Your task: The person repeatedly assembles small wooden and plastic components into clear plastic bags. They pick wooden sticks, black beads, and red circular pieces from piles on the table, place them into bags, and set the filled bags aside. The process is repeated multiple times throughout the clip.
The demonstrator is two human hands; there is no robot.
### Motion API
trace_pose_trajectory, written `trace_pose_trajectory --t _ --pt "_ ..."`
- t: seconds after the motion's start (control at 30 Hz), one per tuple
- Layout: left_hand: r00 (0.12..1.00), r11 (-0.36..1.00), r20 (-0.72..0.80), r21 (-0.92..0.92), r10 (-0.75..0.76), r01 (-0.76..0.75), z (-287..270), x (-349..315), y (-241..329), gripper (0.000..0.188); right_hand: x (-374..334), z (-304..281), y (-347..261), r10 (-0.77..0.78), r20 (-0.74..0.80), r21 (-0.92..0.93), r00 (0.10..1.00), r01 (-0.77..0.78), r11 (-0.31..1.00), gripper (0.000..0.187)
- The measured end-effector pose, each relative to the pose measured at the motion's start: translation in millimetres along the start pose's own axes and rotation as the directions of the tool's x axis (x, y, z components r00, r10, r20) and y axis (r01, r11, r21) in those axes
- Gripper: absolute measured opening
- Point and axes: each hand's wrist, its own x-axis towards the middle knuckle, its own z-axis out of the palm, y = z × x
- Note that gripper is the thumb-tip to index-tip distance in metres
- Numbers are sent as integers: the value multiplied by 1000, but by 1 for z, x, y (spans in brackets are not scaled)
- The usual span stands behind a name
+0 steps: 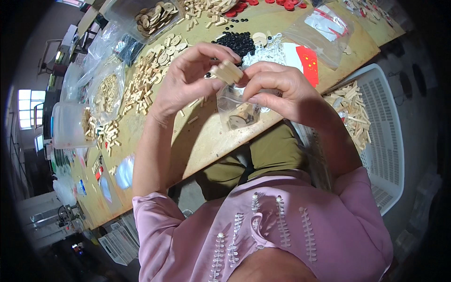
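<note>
The left hand [188,77] fingers are clamped on a bundle of wooden sticks [228,72], directly above the small clear bag [237,110] whose mouth the right hand [277,87] fingers pinch, over the table [202,141].

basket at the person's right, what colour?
White: the slatted plastic basket, holding pale wooden sticks. Shows best in the head view, right side.

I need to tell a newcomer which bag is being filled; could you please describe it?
On the wooden table, look at its near edge between the two hands. The small clear bag hangs open there, wooden discs inside, under the right hand; the other bags lie farther back.
</note>
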Motion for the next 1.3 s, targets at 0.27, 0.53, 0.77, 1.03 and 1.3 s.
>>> trace_pose_trajectory --t 0.27,0.53,0.77,1.03,1.3 --pt "999 981 46 194 -26 16 1 -21 8 39 3 14 -9 26 64 33 998 -28 999 14" --pt "813 783 -569 448 -123 432 -131 33 -67 16 -10 16 -31 73 50 -46 996 -71 996 18" --pt "725 92 -689 723 22 685 -165 109 -111 65 -25 16 -33 53 -24 28 998 -52 998 21" --pt "802 622 -573 568 -170 538 -188 111 -122 34 -28 7 -21 39 -54 28 998 -38 999 20" --pt "919 238 -386 888 -80 394 -137 123 -114 28 -27 8 -21 59 -39 30 997 -58 998 20"
